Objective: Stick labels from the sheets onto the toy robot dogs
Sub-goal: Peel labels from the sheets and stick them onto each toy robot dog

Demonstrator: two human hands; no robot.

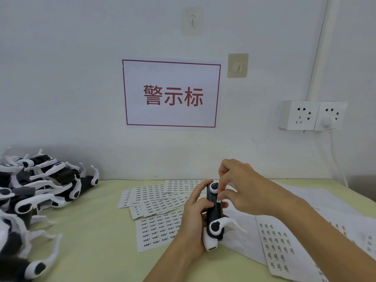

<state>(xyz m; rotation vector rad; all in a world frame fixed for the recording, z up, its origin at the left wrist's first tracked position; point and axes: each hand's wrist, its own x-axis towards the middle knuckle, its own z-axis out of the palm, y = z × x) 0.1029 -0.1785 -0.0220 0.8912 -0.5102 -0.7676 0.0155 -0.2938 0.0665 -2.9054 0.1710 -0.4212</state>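
A: Biggest first. Pale green table [97, 231] fills the lower frame, white wall behind it with a red-bordered sign [172, 94] at center and a double socket [311, 115] at right.

B: Pile?

A: Heap of toy robot dogs [40, 192], lower left, black bodies, white legs sticking out everywhere. Label sheets [158, 202] are fanned out at lower center, and a second sheet with spaced labels [276, 249] lies lower right.

B: Hands?

A: Left hand [195, 216] grips one toy dog [214, 212], fingers curled round its black body, held just above the sheets, lower center-right. Right hand [242, 188] comes in from the right with thumb and forefinger pinched together on a small label [219, 200], which touches the dog's body (too tiny to read).

B: Step?

A: My call: mid-stick, label being laid on. Next move needs the fingertip to press it flat and smooth, then let go without lifting an edge.

B: Orientation?

A: Long axis runs nearly vertical in frame, slightly tilted. The white blocky end points down toward the camera, the other end up toward the wall. Which end is the head, can't tell.
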